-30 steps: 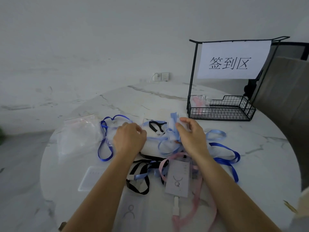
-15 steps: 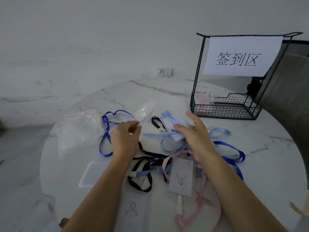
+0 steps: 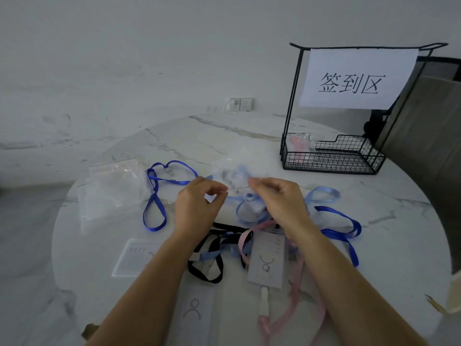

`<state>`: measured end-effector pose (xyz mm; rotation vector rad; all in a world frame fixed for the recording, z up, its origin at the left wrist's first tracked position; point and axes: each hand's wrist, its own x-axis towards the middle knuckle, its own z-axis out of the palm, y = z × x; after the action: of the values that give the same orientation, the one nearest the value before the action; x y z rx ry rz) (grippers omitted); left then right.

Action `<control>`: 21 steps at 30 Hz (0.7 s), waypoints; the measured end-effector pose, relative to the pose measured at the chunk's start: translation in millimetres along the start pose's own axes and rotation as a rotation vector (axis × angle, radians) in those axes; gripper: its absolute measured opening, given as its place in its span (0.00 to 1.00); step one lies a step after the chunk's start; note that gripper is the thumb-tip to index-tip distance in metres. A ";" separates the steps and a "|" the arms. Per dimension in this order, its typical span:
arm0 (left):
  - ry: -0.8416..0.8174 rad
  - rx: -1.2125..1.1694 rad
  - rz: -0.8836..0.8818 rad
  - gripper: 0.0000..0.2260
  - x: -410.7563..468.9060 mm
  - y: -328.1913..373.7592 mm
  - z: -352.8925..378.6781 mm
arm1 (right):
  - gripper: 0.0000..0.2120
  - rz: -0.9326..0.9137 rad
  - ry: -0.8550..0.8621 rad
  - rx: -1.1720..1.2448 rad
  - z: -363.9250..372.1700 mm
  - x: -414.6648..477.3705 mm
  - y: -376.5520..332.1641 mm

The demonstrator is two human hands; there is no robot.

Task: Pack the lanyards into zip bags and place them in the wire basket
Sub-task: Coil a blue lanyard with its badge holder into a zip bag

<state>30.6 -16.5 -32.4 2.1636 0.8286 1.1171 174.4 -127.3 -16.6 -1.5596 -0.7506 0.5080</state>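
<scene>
The left hand and right hand are each pinching an edge of a clear zip bag between thumb and fingertips, holding it just above the desk. Something light blue is showing through the bag, too blurred to identify. Loose lanyards are lying beneath the hands: dark blue, black, pink. The wire basket is standing at the far right, holding one bagged pink item. Spare bags are lying at the left.
</scene>
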 end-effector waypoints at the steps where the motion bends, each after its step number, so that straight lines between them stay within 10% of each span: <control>1: -0.024 -0.025 -0.001 0.04 -0.7 1.2 0.0 | 0.08 -0.024 0.001 -0.001 0.0 -0.5 0.4; 10: 0.152 -0.556 -0.377 0.02 2.4 17.7 -4.6 | 0.02 -0.014 -0.038 0.006 -2.7 1.2 2.3; 17: 0.249 -0.328 -0.311 0.03 0.2 17.0 -4.5 | 0.07 0.079 -0.161 -0.051 -2.5 -3.5 3.3; 21: 0.283 -0.241 -0.253 0.09 1.0 12.0 -5.7 | 0.18 0.140 0.070 0.166 -12.3 5.9 -1.4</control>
<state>29.3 -22.4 -20.5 1.6759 1.0022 1.3316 186.9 -131.6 -12.9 -1.4736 -0.5343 0.6006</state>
